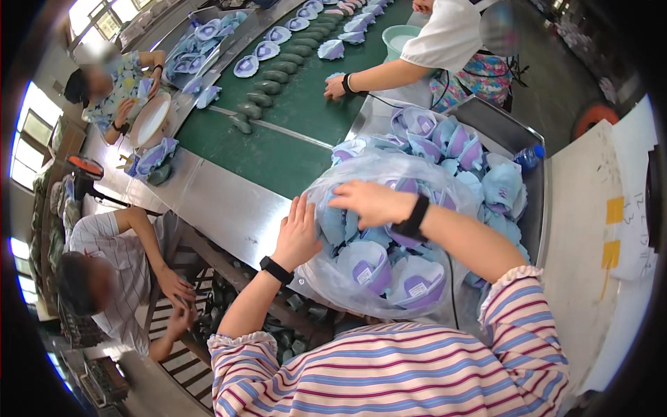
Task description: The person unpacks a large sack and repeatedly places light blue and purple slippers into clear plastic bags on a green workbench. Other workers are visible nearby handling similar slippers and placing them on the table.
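A large clear plastic bag (pixel 333 278) full of pale blue and purple cup-shaped pieces (pixel 372 267) rests on the metal table edge in front of me. My left hand (pixel 297 233) lies flat against the bag's left side, fingers apart. My right hand (pixel 368 201) reaches over the top of the bag and presses on the plastic, fingers spread. Both wrists wear black bands. I cannot see either hand gripping a single piece.
More blue and purple pieces (pixel 451 142) are heaped in a metal tray (pixel 528 208) behind the bag. A green conveyor belt (pixel 278 149) carries dark moulds (pixel 267 87) and more pieces. Three other people work around it; a blue bottle (pixel 529 156) stands right.
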Tool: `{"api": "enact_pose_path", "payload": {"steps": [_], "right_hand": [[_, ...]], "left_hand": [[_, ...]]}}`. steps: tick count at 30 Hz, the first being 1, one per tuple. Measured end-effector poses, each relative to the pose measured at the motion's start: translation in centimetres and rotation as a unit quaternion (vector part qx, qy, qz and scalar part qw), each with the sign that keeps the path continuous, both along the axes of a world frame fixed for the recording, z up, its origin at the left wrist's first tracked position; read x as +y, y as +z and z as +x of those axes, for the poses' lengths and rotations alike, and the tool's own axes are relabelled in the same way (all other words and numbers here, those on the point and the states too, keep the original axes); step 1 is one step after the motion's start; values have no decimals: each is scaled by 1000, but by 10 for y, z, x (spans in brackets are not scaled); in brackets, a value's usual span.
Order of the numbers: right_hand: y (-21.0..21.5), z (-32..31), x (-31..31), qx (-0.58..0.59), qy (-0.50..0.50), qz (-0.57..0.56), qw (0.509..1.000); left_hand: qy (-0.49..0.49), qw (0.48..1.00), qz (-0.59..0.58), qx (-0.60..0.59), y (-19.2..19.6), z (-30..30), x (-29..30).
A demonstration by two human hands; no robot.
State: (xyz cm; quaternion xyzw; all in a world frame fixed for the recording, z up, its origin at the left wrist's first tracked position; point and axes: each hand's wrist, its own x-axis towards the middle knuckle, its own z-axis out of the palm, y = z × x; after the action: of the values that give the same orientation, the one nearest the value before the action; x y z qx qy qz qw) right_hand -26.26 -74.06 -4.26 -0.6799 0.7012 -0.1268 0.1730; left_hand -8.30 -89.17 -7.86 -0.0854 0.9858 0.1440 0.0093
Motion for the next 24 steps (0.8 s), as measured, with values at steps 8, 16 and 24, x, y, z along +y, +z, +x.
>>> {"api": "enact_pose_path", "payload": {"steps": [8, 16, 24], "right_hand": [[-59, 27, -34, 222, 77, -51, 971], [-46, 12, -4, 247, 160, -102, 950], [-96, 24, -42, 284, 230, -146, 919]], "left_hand": [[155, 855, 488, -86, -59, 42, -37], [321, 442, 827, 134, -80, 47, -12], [326, 429, 830, 145, -138, 41, -2]]}}
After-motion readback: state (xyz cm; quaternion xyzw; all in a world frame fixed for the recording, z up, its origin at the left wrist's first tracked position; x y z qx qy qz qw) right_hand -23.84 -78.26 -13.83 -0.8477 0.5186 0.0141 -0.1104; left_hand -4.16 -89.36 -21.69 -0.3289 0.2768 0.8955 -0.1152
